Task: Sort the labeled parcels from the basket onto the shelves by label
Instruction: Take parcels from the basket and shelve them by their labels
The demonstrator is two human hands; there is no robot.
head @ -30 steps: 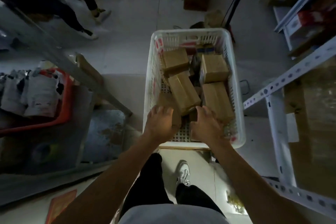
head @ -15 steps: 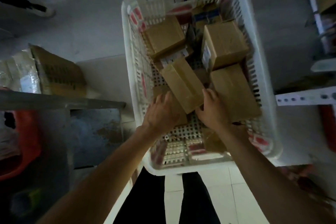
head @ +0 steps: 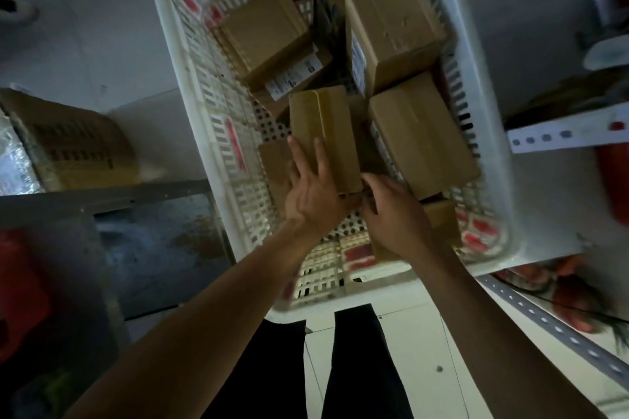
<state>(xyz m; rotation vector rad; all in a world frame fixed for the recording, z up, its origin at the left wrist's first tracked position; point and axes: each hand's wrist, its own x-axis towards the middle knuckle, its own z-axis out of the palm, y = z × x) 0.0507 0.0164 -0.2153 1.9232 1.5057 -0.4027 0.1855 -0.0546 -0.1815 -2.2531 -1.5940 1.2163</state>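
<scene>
A white perforated basket (head: 190, 85) stands on the floor in front of me with several brown cardboard parcels in it. In the middle lies a long narrow parcel (head: 328, 122), its near end raised. My left hand (head: 313, 190) holds that end, with two fingers stretched along its left side and the thumb below. My right hand (head: 391, 211) curls its fingers round the same end from the right. A wide parcel (head: 422, 133) lies to the right and a taller one (head: 391, 27) behind it. At the back left, another parcel (head: 269, 27) rests on one showing a white label (head: 294, 76).
A grey metal shelf (head: 102, 201) runs along the left with a cardboard box (head: 71, 143) behind it and something red (head: 20, 292) below. White perforated shelf rails (head: 565, 136) stand on the right. My legs in black trousers (head: 360, 367) are just below the basket.
My view has dropped closer to the basket. Both hands have closed in on the near end of the long parcel, which has turned from a diagonal lie to nearly straight.
</scene>
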